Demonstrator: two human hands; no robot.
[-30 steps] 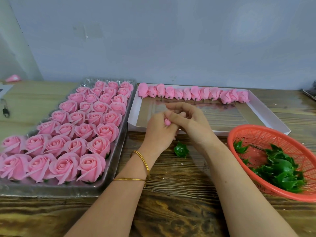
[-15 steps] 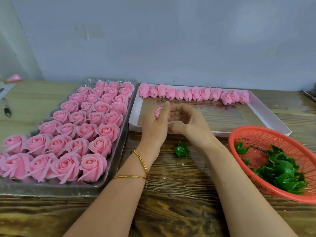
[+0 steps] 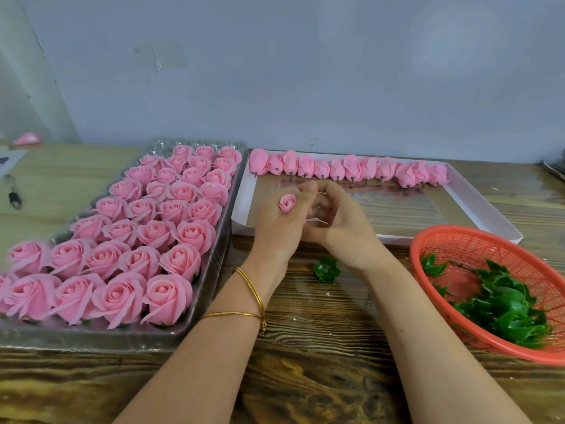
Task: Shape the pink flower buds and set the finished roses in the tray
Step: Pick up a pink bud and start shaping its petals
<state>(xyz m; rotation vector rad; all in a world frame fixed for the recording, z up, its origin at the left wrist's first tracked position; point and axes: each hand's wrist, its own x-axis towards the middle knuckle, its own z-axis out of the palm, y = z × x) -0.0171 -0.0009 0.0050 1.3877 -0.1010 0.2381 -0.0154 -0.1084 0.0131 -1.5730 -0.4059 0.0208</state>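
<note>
On the left of the bench, the clear tray is packed with finished roses, with bare cells showing only at its far end. Just right of it, the left grip is clamped round a small pink bud, held above the near edge of the white box. The right grip curls against it; whether it pinches anything cannot be told. A loose green calyx lies near the wrists, and an orange basket sits far right. Squeezing the soft petals too hard would likely crease or tear them. A low carry leftward could dent neighbouring roses.
</note>
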